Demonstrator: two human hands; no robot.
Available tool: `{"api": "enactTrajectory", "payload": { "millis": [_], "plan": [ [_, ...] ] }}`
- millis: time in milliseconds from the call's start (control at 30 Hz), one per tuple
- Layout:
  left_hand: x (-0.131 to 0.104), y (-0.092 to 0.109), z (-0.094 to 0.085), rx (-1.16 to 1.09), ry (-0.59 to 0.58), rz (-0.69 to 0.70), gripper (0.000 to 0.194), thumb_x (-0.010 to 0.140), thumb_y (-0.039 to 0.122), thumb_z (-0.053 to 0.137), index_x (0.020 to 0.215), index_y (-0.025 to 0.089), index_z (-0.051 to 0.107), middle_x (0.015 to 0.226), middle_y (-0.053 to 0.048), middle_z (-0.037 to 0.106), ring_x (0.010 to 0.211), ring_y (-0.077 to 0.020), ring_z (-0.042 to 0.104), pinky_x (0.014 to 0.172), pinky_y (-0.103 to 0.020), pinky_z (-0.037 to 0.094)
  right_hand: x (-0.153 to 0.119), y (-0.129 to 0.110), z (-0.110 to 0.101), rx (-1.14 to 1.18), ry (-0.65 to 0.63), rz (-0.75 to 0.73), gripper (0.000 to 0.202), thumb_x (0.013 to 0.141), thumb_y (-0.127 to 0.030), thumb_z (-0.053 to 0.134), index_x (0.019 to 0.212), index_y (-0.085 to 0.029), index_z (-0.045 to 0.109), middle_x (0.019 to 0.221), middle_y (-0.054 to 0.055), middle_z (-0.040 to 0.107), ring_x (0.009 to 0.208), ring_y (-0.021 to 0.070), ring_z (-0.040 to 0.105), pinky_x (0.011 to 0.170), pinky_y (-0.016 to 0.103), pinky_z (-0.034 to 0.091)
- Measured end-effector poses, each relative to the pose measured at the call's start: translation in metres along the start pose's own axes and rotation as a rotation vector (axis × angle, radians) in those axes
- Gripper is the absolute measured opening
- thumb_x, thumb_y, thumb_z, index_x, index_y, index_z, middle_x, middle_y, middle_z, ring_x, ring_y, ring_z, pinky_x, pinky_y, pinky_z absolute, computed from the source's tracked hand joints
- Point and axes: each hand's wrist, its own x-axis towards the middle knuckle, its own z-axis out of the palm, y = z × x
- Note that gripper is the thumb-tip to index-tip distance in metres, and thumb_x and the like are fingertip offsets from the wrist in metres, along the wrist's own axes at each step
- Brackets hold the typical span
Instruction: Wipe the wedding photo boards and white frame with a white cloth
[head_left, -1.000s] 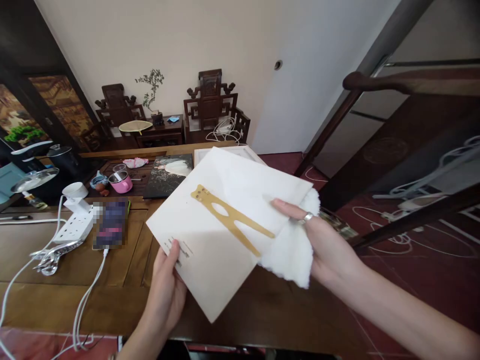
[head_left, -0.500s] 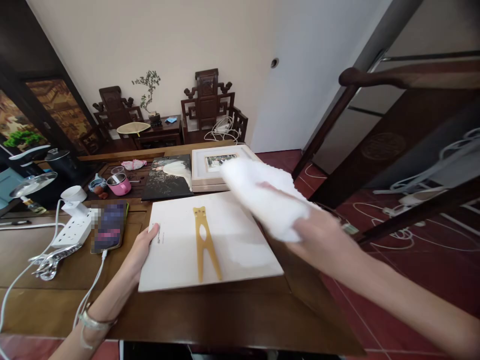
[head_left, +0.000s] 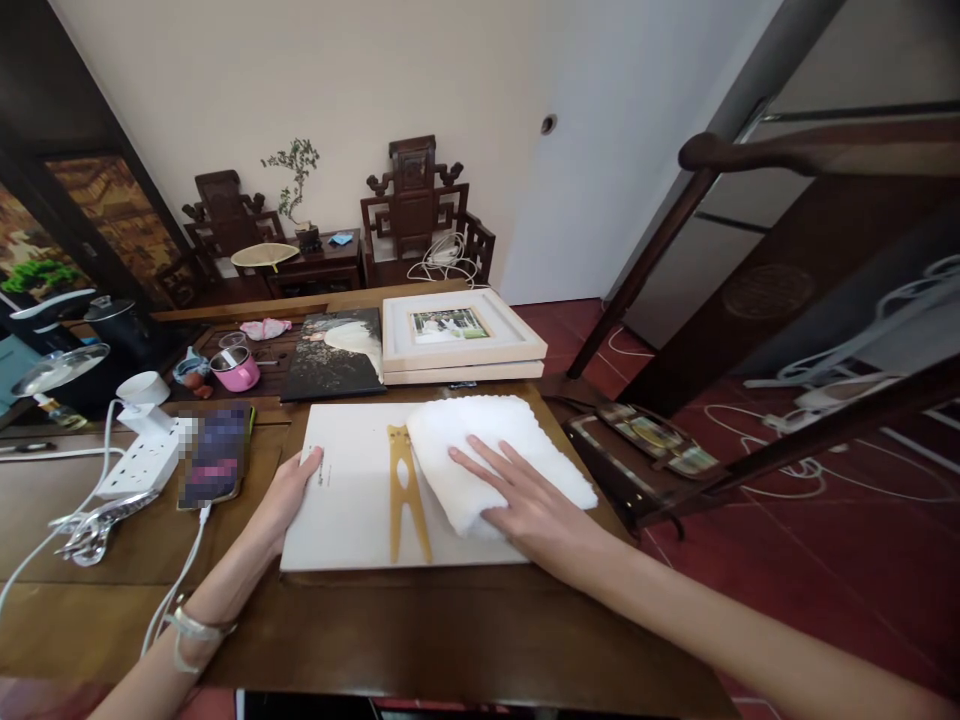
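Observation:
A flat white rectangular board (head_left: 349,530) lies on the wooden table, with a tan A-shaped piece (head_left: 401,490) flat on its face. My left hand (head_left: 289,490) grips the board's left edge, thumb on top and the other fingers hidden beneath. A fluffy white cloth (head_left: 517,430) covers the board's right part and its far edge overhangs toward the right. On the cloth's near side rests my right hand (head_left: 525,505), fingers spread and laid flat, pressing it against the board; its thumb is partly out of sight.
Behind the board are stacked white picture frames (head_left: 510,330) and a dark picture panel (head_left: 330,370). To the left lie a phone (head_left: 217,460), a power strip (head_left: 150,460), a silver object (head_left: 105,530) and a pink cup (head_left: 236,370). A wooden chair (head_left: 697,270) stands at right.
My right hand has come down with the cloth from above the board's far right, and its fingers have spread out over it. My left hand still holds the board, which now lies lower.

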Motion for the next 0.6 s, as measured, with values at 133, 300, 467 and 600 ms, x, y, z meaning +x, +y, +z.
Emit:
{"api": "enactTrajectory", "payload": {
  "millis": [133, 300, 467, 600],
  "plan": [
    [-0.003, 0.001, -0.005, 0.297, 0.047, 0.107, 0.058, 0.068, 0.043, 0.075, 0.112, 0.013, 0.054, 0.102, -0.013, 0.070, 0.086, -0.0247, 0.068, 0.069, -0.031, 0.054, -0.001, 0.000, 0.002, -0.009, -0.017, 0.004, 0.027, 0.082, 0.002, 0.052, 0.062, -0.014, 0.059, 0.141, 0.021, 0.045, 0.138, 0.0362, 0.020, 0.103, 0.062, 0.035],
    [0.000, 0.004, -0.015, 0.922, 0.213, 0.391, 0.073, 0.054, 0.062, 0.075, 0.104, 0.011, 0.062, 0.100, -0.014, 0.066, 0.091, -0.0313, 0.062, 0.078, -0.041, 0.048, 0.001, 0.001, 0.004, -0.017, -0.056, 0.016, 0.029, 0.079, 0.007, 0.047, 0.066, -0.015, 0.061, 0.143, 0.020, 0.044, 0.139, 0.0348, 0.016, 0.102, 0.063, 0.035],
    [-0.003, -0.002, -0.014, 1.142, 0.232, 0.566, 0.049, 0.069, 0.062, 0.063, 0.084, 0.015, 0.068, 0.075, -0.008, 0.060, 0.075, -0.0260, 0.059, 0.068, -0.037, 0.046, 0.003, 0.004, 0.008, 0.002, -0.082, 0.022, 0.028, 0.075, 0.008, 0.047, 0.070, -0.014, 0.064, 0.143, 0.021, 0.043, 0.139, 0.0367, 0.016, 0.102, 0.065, 0.033],
    [-0.003, -0.010, -0.016, 1.195, 0.266, 0.613, 0.052, 0.071, 0.066, 0.060, 0.079, 0.015, 0.066, 0.076, -0.008, 0.057, 0.073, -0.0247, 0.058, 0.069, -0.039, 0.048, 0.001, 0.004, 0.010, 0.006, -0.101, 0.024, 0.028, 0.076, 0.008, 0.048, 0.074, -0.014, 0.066, 0.143, 0.021, 0.042, 0.139, 0.0368, 0.019, 0.103, 0.065, 0.032]
  ]
}}
